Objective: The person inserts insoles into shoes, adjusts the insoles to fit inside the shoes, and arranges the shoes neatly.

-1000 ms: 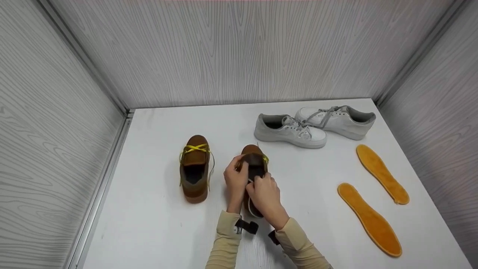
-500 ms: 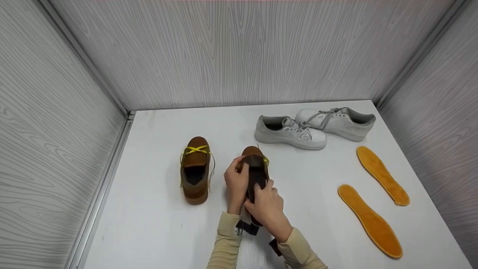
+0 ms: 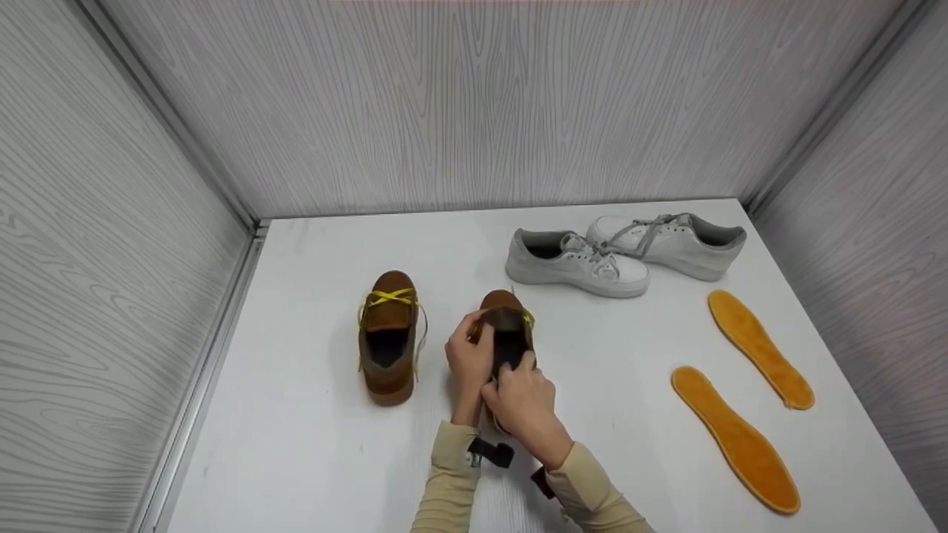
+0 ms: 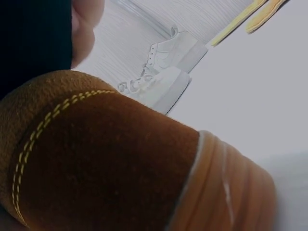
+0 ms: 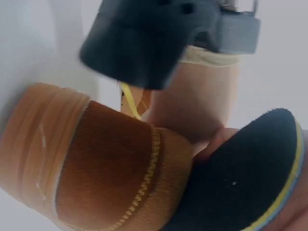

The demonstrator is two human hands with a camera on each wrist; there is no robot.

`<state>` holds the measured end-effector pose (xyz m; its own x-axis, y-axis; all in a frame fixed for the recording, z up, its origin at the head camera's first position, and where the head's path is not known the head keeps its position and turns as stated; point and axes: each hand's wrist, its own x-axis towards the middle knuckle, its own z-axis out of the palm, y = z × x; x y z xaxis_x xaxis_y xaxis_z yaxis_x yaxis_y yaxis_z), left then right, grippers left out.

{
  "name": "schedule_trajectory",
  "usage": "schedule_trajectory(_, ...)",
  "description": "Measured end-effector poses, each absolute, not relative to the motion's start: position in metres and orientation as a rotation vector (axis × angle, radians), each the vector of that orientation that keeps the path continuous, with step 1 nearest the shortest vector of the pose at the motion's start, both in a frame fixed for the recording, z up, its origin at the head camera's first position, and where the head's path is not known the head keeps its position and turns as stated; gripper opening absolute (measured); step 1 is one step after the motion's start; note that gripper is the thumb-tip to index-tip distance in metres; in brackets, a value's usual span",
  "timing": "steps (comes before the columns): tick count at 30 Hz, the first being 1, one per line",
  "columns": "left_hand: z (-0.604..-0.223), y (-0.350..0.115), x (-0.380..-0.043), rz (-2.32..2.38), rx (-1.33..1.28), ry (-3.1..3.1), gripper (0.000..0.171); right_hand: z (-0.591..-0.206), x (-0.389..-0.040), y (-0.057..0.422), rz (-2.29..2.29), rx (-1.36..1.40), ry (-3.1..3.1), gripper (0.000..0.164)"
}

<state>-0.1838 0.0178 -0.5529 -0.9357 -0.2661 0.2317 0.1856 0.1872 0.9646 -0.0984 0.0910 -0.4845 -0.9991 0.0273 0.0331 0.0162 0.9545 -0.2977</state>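
A brown moccasin-style shoe (image 3: 501,299) with yellow laces lies between both hands, toe pointing away. My left hand (image 3: 468,359) grips its left side near the tongue, thumb inside the opening. Over the heel end is my right hand (image 3: 524,400), fingers bent at the opening. In the right wrist view, a dark insole (image 5: 245,163) with a yellow and blue edge sticks up out of the shoe's heel (image 5: 115,168), and my right hand (image 5: 293,214) holds it. The left wrist view shows the same suede heel (image 4: 110,154) close up, with yellow stitching.
The matching brown shoe (image 3: 390,318) stands to the left. At the back right, two white sneakers (image 3: 578,270) with grey laces overlap in view. Two orange insoles (image 3: 737,437) lie on the right of the white table (image 3: 296,444), which has grained panels (image 3: 474,111) around it.
My right hand first drew back toward the heel, then came slightly forward again, its fingers more bent. The left hand keeps its grip, and the shoe stays in place.
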Motion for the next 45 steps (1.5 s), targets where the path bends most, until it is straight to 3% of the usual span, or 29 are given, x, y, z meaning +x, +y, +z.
schedule_trajectory(15,-0.557,0.013,-0.184,-1.775,0.088,-2.126,0.019,-0.498,-0.096,0.089,0.278,0.082,-2.914,0.039)
schedule_trajectory(29,-0.555,0.014,-0.183,-1.806,0.116,-2.151,0.017,-0.469,-0.080,0.096,0.318,0.097,-3.117,0.054)
schedule_trajectory(36,-0.555,0.015,-0.181,-1.815,0.148,-2.172,0.018,-0.468,-0.083,0.095,0.479,0.053,-3.212,0.036)
schedule_trajectory(45,-0.556,0.018,-0.184,-1.791,0.085,-2.123,0.019,-0.482,-0.098,0.094,0.548,0.003,-3.030,0.032)
